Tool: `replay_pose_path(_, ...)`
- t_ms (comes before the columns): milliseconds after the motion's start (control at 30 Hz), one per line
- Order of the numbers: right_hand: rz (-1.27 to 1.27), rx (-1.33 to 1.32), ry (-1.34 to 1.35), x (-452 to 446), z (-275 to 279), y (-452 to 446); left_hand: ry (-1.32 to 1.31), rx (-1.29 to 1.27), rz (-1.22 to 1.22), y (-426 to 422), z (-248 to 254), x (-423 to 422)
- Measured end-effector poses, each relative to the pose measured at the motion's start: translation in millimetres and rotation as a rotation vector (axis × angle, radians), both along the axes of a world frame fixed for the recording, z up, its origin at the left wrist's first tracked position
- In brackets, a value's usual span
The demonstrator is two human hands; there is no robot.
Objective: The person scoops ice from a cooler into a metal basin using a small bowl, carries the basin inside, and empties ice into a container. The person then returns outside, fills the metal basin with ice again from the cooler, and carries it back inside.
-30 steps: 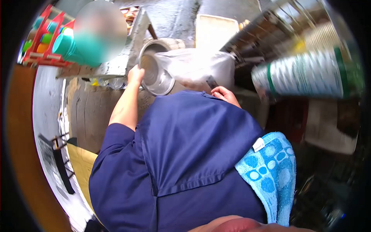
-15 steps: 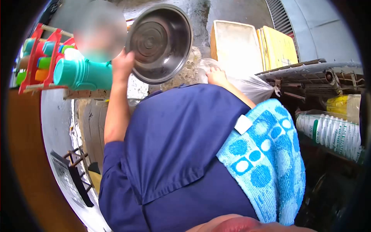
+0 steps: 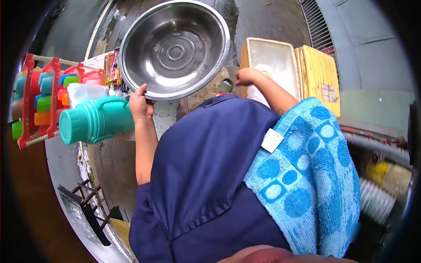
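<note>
My left hand [image 3: 142, 104] grips the near rim of a wide stainless steel basin [image 3: 176, 53], thumb over the edge. Nothing is in the basin; its hollow side is tilted toward me. My right hand [image 3: 247, 76] hangs in front of the left edge of a white foam box [image 3: 267, 49]. Its fingers curl downward, and whatever may be in them is hidden. A teal jug [image 3: 97, 118] with a handle lies on its side, left of my left wrist.
A red rack [image 3: 51, 94] with colourful cups stands at left. Packets [image 3: 113, 68] lie behind the jug. Beside the foam box is a yellow wooden box [image 3: 321, 79]. Stacked white cups [image 3: 377, 199] are at lower right. A blue towel [image 3: 307, 175] hangs over my shoulder.
The basin has turned more fully toward me and appears larger. My right hand has left the clear plastic bag, which no longer shows, and its fingers now curl downward.
</note>
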State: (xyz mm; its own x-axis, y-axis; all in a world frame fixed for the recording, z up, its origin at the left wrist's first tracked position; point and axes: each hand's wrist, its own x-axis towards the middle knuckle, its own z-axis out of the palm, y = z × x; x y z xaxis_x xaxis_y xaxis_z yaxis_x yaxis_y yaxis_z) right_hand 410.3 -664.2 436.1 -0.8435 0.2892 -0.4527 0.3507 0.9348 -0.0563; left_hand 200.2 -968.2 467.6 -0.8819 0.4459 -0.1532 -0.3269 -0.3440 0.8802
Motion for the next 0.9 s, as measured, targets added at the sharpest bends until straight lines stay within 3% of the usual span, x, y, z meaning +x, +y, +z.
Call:
replay_pose_path(100,-0.303,-0.108,0.392,-3,-24,65,-0.005,0.080,-0.017,-6,15,3)
replay_pose_path(133,-0.347,-0.130,0.354,2,-21,79,0.035,0.074,0.005,-8,26,8)
replay_pose_path(200,-0.440,0.030,0.501,23,-64,113,0.088,0.081,0.039,-11,44,9)
replay_pose_path(300,-0.538,-0.061,0.245,98,-147,134,0.124,0.062,0.047,-8,63,10)
replay_pose_path(433,-0.626,-0.217,0.218,169,-135,92,0.199,0.046,-0.006,-5,100,27)
replay_pose_path(467,-0.701,-0.278,0.018,158,-173,63,0.060,-0.028,-0.063,9,30,-47)
replay_pose_path(567,-0.846,-0.407,0.008,153,-191,45,0.072,-0.121,-0.069,18,36,-66)
replay_pose_path(633,-1.113,-0.529,0.079,136,-149,14,0.072,-0.077,-0.149,30,39,-76)
replay_pose_path(833,-1.121,-0.701,0.491,113,-141,-21,0.013,-0.153,-0.302,85,44,-90)
replay_pose_path(900,-1.115,-0.652,0.456,108,-132,-24,0.012,-0.175,-0.319,102,51,-96)
